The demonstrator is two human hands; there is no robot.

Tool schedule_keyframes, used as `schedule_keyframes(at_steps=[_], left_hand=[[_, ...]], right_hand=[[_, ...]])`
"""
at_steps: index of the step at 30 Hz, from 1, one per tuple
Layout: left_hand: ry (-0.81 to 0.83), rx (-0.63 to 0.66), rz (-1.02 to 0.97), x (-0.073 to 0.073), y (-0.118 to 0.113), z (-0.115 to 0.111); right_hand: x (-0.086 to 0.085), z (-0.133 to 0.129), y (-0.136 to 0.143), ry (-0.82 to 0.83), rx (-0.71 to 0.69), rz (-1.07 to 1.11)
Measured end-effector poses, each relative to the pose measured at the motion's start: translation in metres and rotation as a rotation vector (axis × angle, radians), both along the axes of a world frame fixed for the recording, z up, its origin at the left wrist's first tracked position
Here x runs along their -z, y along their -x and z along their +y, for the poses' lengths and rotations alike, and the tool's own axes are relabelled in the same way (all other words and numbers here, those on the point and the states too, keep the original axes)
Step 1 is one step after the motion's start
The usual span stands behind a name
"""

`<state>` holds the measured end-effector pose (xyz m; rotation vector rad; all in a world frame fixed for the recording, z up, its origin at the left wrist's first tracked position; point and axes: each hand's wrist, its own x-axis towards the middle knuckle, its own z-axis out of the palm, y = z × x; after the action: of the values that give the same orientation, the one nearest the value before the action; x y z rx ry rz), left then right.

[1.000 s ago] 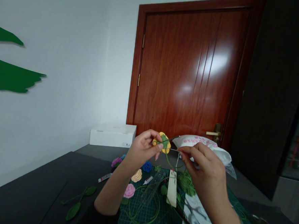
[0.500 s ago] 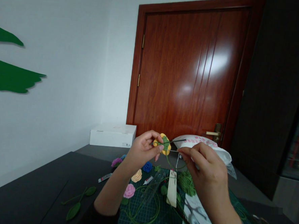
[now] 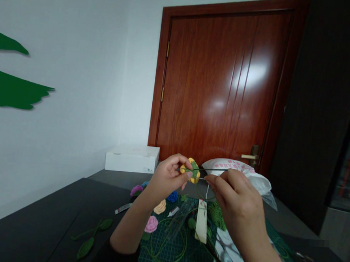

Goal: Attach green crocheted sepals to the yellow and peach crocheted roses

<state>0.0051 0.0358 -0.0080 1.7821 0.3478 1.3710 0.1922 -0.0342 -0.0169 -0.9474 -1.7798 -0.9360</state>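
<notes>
My left hand (image 3: 172, 174) pinches a yellow crocheted flower (image 3: 197, 179) with a green back turned toward me. From the green centre a thin dark stem (image 3: 212, 170) runs right to the fingers of my right hand (image 3: 239, 194). Thumb and index finger of my right hand are pressed together on a thin, light needle-like tool (image 3: 202, 178) close to the flower's lower right edge. A green strand of yarn (image 3: 197, 191) hangs in a loop below the flower.
On the green cutting mat (image 3: 169, 261) lie a pink rose (image 3: 151, 224), a cream rose (image 3: 160, 206), a beige card (image 3: 201, 223), green yarn (image 3: 216, 215) and scissors (image 3: 229, 257). Crocheted leaves (image 3: 85, 248) lie left. Behind are a white box (image 3: 131, 160) and a white bag (image 3: 257, 181).
The dark stem has swung down to nearly level, and its right end now meets my right hand. My right hand has shifted slightly left; my left hand still holds the flower.
</notes>
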Motion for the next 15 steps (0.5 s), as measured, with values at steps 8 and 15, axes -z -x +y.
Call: schedule_keyframes(at_steps=[8,15], left_hand=[[-0.051,0.004,0.034,0.0,0.0006,-0.0007],[-0.087,-0.044,0.067,-0.0002,-0.0002,-0.0034]], right_hand=[[0.0002,-0.0015,0.0014,0.024,0.021,-0.021],[0.0008,0.0004,0.0014,0.066,0.019,0.041]])
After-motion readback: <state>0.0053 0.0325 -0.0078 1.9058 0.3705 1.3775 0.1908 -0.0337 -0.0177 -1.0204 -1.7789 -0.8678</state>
